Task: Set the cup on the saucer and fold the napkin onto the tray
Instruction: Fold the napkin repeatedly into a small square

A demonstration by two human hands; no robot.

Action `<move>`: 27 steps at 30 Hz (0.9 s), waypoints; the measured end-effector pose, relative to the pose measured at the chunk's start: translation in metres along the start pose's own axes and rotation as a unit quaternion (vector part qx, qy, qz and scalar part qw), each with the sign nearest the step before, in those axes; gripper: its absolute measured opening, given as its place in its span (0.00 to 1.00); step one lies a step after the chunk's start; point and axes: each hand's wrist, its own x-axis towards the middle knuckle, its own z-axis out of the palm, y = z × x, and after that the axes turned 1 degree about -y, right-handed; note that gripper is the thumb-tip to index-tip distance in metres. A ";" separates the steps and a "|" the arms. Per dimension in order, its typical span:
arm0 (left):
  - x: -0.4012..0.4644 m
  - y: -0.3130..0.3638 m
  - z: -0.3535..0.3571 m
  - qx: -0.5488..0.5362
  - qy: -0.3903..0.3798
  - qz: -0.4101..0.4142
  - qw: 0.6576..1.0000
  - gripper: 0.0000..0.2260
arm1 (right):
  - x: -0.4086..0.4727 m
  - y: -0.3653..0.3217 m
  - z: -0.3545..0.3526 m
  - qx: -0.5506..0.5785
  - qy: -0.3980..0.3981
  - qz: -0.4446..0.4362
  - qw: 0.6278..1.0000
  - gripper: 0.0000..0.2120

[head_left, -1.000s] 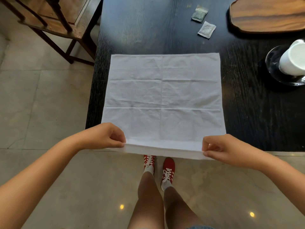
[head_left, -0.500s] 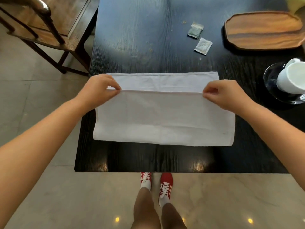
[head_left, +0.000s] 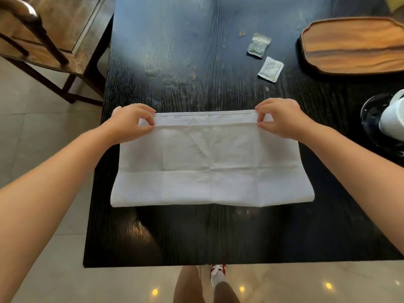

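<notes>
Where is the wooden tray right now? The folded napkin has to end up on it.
The wooden tray lies at the table's far right, beyond the cup and right of two sachets.

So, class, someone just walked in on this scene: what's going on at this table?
A person is folding a white napkin on a dark table. The left hand and right hand each pinch a far corner, laying the top layer almost level with the far edge beneath. The white cup sits on the glass saucer at the right. The wooden tray holds no napkin yet, and two small packets lie beside it.
</notes>
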 end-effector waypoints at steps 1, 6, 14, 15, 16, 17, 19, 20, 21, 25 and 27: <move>0.003 -0.001 0.001 -0.008 0.026 0.008 1.000 0.03 | 0.004 0.001 0.002 0.001 0.028 0.006 1.000 0.03; 0.016 0.001 0.006 -0.023 0.131 0.009 0.991 0.05 | 0.018 -0.002 0.006 0.031 0.109 0.070 0.991 0.05; 0.021 0.006 0.018 -0.052 0.199 -0.034 0.978 0.06 | 0.025 -0.002 0.013 0.049 0.142 0.095 0.984 0.05; 0.021 0.005 0.019 -0.070 0.196 -0.048 0.977 0.06 | 0.026 -0.001 0.014 0.059 0.144 0.095 0.983 0.04; 0.021 0.005 0.019 -0.094 0.191 -0.066 0.975 0.06 | 0.025 0.000 0.015 0.067 0.144 0.095 0.983 0.04; 0.021 0.006 0.019 -0.109 0.183 -0.078 0.974 0.07 | 0.025 0.000 0.015 0.069 0.141 0.094 0.983 0.04; 0.020 0.007 0.017 -0.086 0.153 -0.075 0.981 0.03 | 0.023 0.000 0.014 0.065 0.124 0.092 0.986 0.06; 0.019 0.007 0.015 -0.068 0.130 -0.071 0.987 0.01 | 0.019 -0.001 0.012 0.065 0.105 0.094 0.988 0.06; 0.016 0.008 0.011 -0.056 0.097 -0.070 0.991 0.01 | 0.014 -0.002 0.010 0.065 0.078 0.094 0.990 0.06; -0.001 0.019 0.000 0.027 -0.108 -0.090 0.990 0.06 | -0.013 -0.007 0.004 0.008 -0.075 0.061 0.995 0.05; -0.012 0.026 0.004 0.077 -0.135 -0.105 0.982 0.05 | -0.027 -0.012 0.006 -0.018 -0.087 0.055 0.995 0.05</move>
